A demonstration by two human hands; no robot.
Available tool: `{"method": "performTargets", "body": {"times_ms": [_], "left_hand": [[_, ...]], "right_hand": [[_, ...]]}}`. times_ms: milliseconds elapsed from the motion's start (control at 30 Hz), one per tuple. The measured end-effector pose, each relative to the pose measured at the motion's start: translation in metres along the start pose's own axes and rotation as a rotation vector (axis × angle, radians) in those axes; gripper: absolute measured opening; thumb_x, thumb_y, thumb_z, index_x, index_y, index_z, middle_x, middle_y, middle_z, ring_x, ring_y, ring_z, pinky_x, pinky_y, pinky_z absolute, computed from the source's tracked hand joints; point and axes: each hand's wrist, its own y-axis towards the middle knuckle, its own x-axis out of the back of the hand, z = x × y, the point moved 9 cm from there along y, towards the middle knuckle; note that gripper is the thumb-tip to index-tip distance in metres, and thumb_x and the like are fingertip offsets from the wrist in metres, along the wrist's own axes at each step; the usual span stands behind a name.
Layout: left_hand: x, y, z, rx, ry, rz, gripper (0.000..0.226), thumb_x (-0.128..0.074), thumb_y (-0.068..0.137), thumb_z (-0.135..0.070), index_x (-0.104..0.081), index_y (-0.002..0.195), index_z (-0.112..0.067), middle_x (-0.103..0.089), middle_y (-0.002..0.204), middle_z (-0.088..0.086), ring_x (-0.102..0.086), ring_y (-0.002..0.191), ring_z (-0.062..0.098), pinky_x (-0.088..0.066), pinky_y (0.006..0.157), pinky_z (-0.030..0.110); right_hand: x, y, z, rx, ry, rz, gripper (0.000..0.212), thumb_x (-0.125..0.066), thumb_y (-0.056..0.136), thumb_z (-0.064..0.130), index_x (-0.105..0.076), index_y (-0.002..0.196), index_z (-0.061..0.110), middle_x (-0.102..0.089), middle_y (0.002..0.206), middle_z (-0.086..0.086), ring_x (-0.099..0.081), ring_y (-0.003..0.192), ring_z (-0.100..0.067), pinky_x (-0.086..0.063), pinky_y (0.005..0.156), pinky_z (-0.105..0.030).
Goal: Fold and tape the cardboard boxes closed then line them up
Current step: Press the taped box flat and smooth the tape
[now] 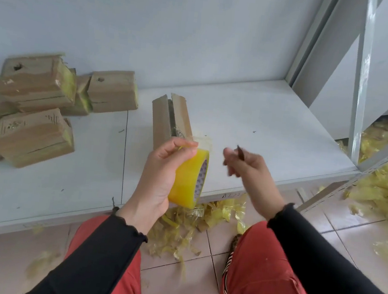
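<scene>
Gripping the yellow tape roll (190, 178) in the left hand (161, 172) above the desk's (263, 121) front edge, right hand (244, 163) pinching a small dark blade (240, 152), unsealed box (170, 120) sitting just behind, taped boxes (35, 109) piling at the left.

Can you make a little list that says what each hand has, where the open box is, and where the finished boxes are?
left hand: grips yellow tape roll
right hand: holds a small dark tool, blurred
open box: on white shelf, behind the roll, flaps apart
taped boxes: heaped at shelf's left
floor: yellow tape scraps
</scene>
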Motion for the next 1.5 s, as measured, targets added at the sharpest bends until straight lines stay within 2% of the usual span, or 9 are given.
{"method": "performTargets", "body": {"times_ms": [133,333,567,767,1000,1133,1233,1333,1500], "left_hand": [[0.007,0.0,-0.005,-0.014,-0.109,-0.1,0.005,-0.073,0.091,-0.013,-0.07,0.087,-0.013,-0.077,0.102,0.003,-0.07,0.093,0.021,-0.055,0.088,0.048],[0.024,0.002,-0.005,0.034,-0.048,-0.113,0.021,-0.073,0.091,-0.012,-0.068,0.074,-0.022,-0.069,0.08,-0.001,-0.063,0.078,0.017,-0.05,0.076,0.038],[0.028,0.021,-0.041,-0.007,0.245,0.211,0.007,-0.073,0.093,-0.02,-0.069,0.091,-0.014,-0.069,0.091,0.007,-0.059,0.086,0.017,-0.044,0.085,0.037],[0.02,0.027,-0.056,-0.174,0.292,0.149,0.019,-0.066,0.101,-0.018,-0.065,0.085,-0.008,-0.07,0.077,0.001,-0.064,0.073,0.012,-0.053,0.07,0.026],[0.03,0.038,-0.03,-0.048,0.227,0.098,0.027,-0.063,0.103,-0.02,-0.066,0.077,-0.011,-0.066,0.071,0.002,-0.06,0.069,0.013,-0.049,0.075,0.032],[0.048,0.056,-0.046,-0.06,0.153,-0.008,0.024,-0.063,0.102,-0.022,-0.068,0.078,-0.019,-0.074,0.083,0.001,-0.066,0.079,0.011,-0.056,0.072,0.031],[0.041,0.078,-0.056,-0.091,0.198,0.019,0.023,-0.064,0.101,-0.023,-0.069,0.078,-0.021,-0.077,0.091,-0.003,-0.068,0.087,0.004,-0.053,0.085,0.032],[0.043,0.11,-0.065,-0.088,0.146,-0.019,0.022,-0.065,0.101,-0.027,-0.068,0.08,-0.025,-0.077,0.09,-0.008,-0.067,0.091,0.006,-0.048,0.09,0.033],[0.06,0.173,-0.092,-0.189,0.163,-0.057,0.023,-0.066,0.101,-0.034,-0.067,0.078,-0.03,-0.079,0.096,-0.007,-0.066,0.1,0.011,-0.046,0.097,0.036]], "right_hand": [[-0.058,-0.049,0.023,0.171,0.071,0.22,0.056,-0.063,0.089,0.066,-0.071,0.106,0.014,-0.063,0.1,0.008,-0.056,0.084,-0.001,-0.041,0.073,-0.015],[-0.077,-0.051,0.031,0.46,-0.447,0.217,0.039,-0.07,0.09,0.054,-0.07,0.091,0.016,-0.064,0.098,0.011,-0.048,0.093,-0.021,-0.045,0.079,-0.034],[-0.07,-0.056,0.034,0.367,-0.266,0.277,0.028,-0.069,0.094,0.041,-0.061,0.091,0.014,-0.054,0.088,0.009,-0.049,0.09,-0.02,-0.043,0.073,-0.033],[-0.075,-0.057,0.043,0.306,-0.101,0.349,0.037,-0.08,0.086,0.039,-0.06,0.092,0.009,-0.053,0.089,0.0,-0.043,0.085,-0.012,-0.035,0.074,-0.023],[-0.087,-0.059,0.049,0.527,-0.478,0.35,0.016,-0.074,0.094,0.033,-0.066,0.103,0.023,-0.048,0.109,0.029,-0.041,0.101,-0.005,-0.036,0.085,-0.018],[-0.098,-0.068,0.041,0.339,-0.463,0.392,0.01,-0.053,0.105,0.037,-0.052,0.096,0.031,-0.056,0.093,0.014,-0.049,0.096,-0.018,-0.042,0.088,-0.033],[-0.094,-0.064,0.038,0.148,-0.218,0.348,0.068,-0.033,0.101,0.072,-0.058,0.11,0.009,-0.065,0.1,-0.02,-0.061,0.097,-0.037,-0.045,0.101,-0.055],[-0.082,-0.054,0.034,-0.036,0.01,0.314,0.079,-0.044,0.091,0.082,-0.056,0.11,0.006,-0.065,0.103,-0.026,-0.065,0.101,-0.045,-0.048,0.093,-0.065],[-0.084,-0.062,0.017,-0.197,0.204,0.296,0.053,-0.046,0.092,0.064,-0.063,0.113,0.019,-0.065,0.089,0.018,-0.06,0.083,0.003,-0.049,0.077,-0.019]]}}
